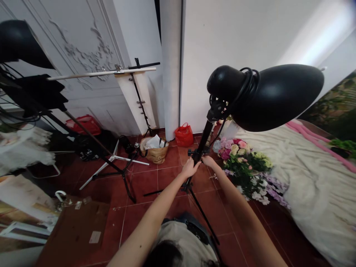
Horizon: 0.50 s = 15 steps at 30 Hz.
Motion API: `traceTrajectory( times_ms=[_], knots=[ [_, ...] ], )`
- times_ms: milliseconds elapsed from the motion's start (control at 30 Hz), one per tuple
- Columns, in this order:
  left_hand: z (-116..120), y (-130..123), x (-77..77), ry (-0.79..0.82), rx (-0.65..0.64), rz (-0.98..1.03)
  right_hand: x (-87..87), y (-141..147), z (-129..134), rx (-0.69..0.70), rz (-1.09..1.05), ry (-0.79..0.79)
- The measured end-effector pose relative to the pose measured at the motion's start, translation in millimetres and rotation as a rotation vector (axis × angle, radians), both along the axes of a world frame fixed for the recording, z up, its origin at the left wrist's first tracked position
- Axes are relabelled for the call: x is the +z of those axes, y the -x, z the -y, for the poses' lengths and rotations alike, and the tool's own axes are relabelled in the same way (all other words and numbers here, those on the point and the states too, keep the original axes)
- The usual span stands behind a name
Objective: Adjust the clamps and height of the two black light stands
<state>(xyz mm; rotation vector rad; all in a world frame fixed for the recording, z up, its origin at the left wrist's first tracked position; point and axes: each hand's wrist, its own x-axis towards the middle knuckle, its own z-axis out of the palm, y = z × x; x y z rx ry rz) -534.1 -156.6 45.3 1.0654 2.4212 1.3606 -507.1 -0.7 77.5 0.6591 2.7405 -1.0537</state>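
Observation:
In front of me stands a black light stand on spread tripod legs. A large black studio lamp with a coiled cable is mounted on top, tilted toward the right. My left hand is closed around the pole just below its dark collar and knob. At the right side of that same collar is my right hand, its fingers bent around the fitting and partly hidden. Which part of the fitting they pinch cannot be made out.
Artificial flowers and a cream cloth lie to the right. A red bag and a straw basket stand by the wall. Left are another lamp, tripod legs and a cardboard box on the tiled floor.

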Motion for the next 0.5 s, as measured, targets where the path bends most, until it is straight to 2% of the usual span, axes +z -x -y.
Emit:
traceTrajectory(
  times_ms=[100,200,300,400,500],
  knots=[
    [-3,0,-2.1,-0.025,0.008,-0.018,-15.4,-10,4,-0.004,-0.099,-0.048],
    [-5,-1,-4.7,-0.044,0.001,-0.04,-33.2,-20,11,-0.029,-0.264,-0.187],
    [-6,-2,-6.9,-0.041,0.013,-0.055,-42.4,-24,11,-0.013,-0.294,-0.327],
    [-7,-3,-9.7,-0.044,0.026,-0.075,-36.6,-24,2,0.07,-0.194,-0.383],
    [-9,-3,-13.1,-0.057,0.032,-0.084,-20.7,-20,-10,0.086,-0.079,-0.364]
  ],
)
